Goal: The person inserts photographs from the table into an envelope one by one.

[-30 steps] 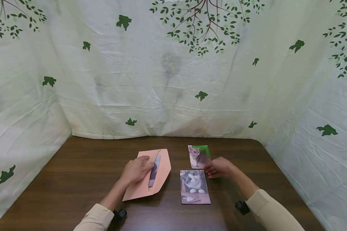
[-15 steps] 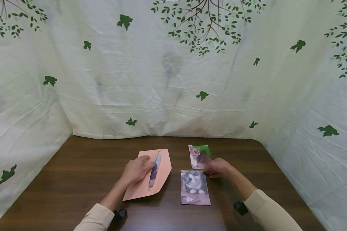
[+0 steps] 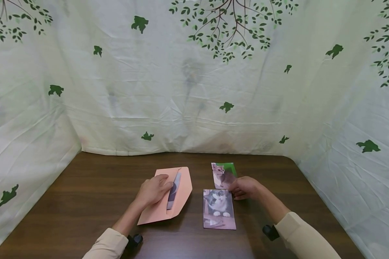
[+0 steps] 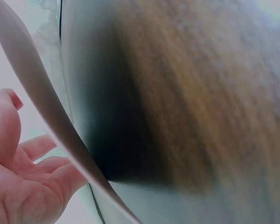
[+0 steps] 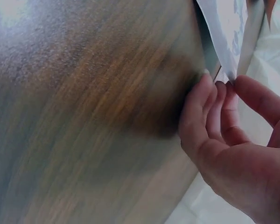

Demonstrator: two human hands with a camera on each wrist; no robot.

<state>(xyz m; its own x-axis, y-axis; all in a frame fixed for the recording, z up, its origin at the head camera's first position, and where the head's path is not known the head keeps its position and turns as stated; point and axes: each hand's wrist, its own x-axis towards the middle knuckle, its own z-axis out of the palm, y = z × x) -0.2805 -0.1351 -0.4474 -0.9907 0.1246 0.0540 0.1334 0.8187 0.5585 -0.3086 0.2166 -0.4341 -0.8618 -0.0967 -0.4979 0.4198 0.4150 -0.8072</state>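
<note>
"Where are the photos?"

"On the surface (image 3: 100, 194), a little right of the middle. The near photo (image 3: 218, 212) shows a grey and white cat; the far photo (image 3: 220, 174), with a green corner, lies just beyond it."

"And the right hand (image 3: 245, 187)?"

"Its grip is closed to a pinch, thumb against fingertip, on the corner of a sheet. I take it to be the near photo, by its upper right corner, though the hand covers the exact spot and overlaps the far photo too."

"The left hand (image 3: 153, 190)?"

"Spread over the envelope (image 3: 159, 213), fingers loose, thumb apart. It presses rather than clasps. The flap (image 3: 184, 192) is open, and a strip of a picture (image 3: 173, 196) shows in the mouth."

"How would a photo handle?"

"Very light, I'd judge: thin and springy, with a gloss that may slip on dry skin. A hard squeeze could crease it or leave prints."

"Where would you hold it?"

"That corner does for lifting. For steering, I'd hold a side edge near its middle, so the sheet doesn't droop or swing."

"The envelope?"

"Light too, and softer. A flat palm on its body should steady it without pinching the mouth shut."
</note>
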